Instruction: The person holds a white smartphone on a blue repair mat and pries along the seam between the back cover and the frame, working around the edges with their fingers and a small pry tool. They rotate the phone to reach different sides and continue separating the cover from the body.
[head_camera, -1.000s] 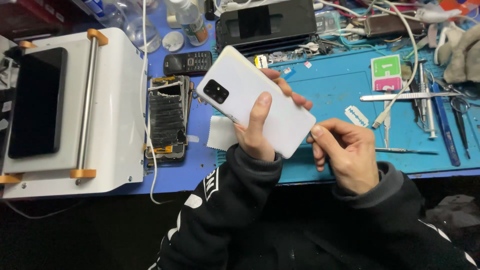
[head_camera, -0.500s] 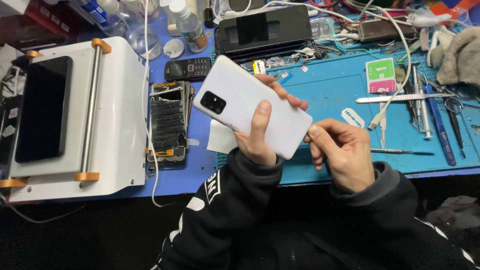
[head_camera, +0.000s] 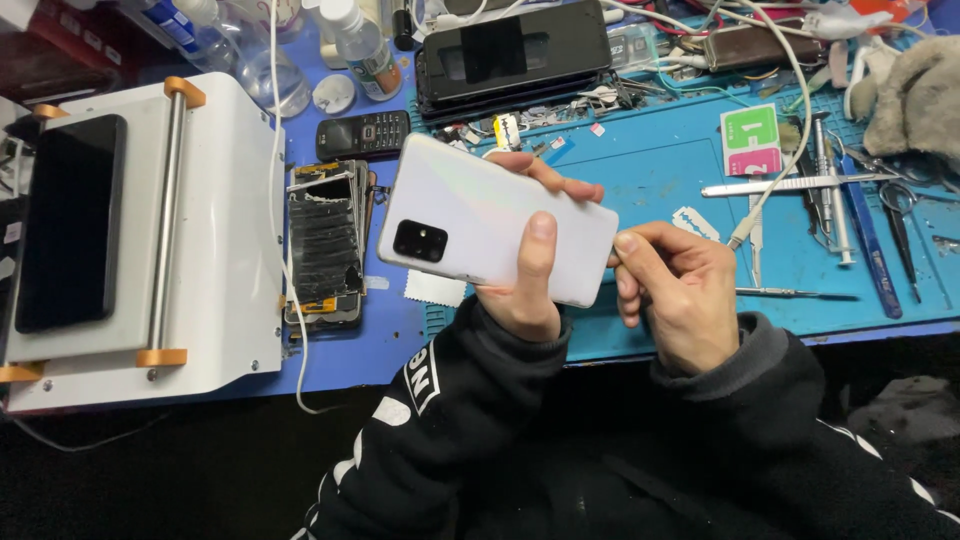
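My left hand (head_camera: 527, 285) holds a white smartphone (head_camera: 480, 215) above the blue work mat (head_camera: 660, 170). The phone's back faces up, with a black camera block near its lower left. My thumb lies across the back and my fingers wrap round the far edge. My right hand (head_camera: 680, 295) is at the phone's right end. Its fingers are curled and its pinched fingertips touch that short edge. Whether they pinch anything small is hidden.
A white machine (head_camera: 215, 230) with a black phone lying on it stands at the left. Beside it are a stack of broken screens (head_camera: 325, 240) and a small keypad phone (head_camera: 362, 133). Bottles (head_camera: 360, 45), a black device (head_camera: 515, 50), cables, metal tools (head_camera: 790, 185) and a grey cloth (head_camera: 915, 95) crowd the back and right.
The phone has tilted slightly and shifted a little left in my left hand. My right fingertips stay at its right edge.
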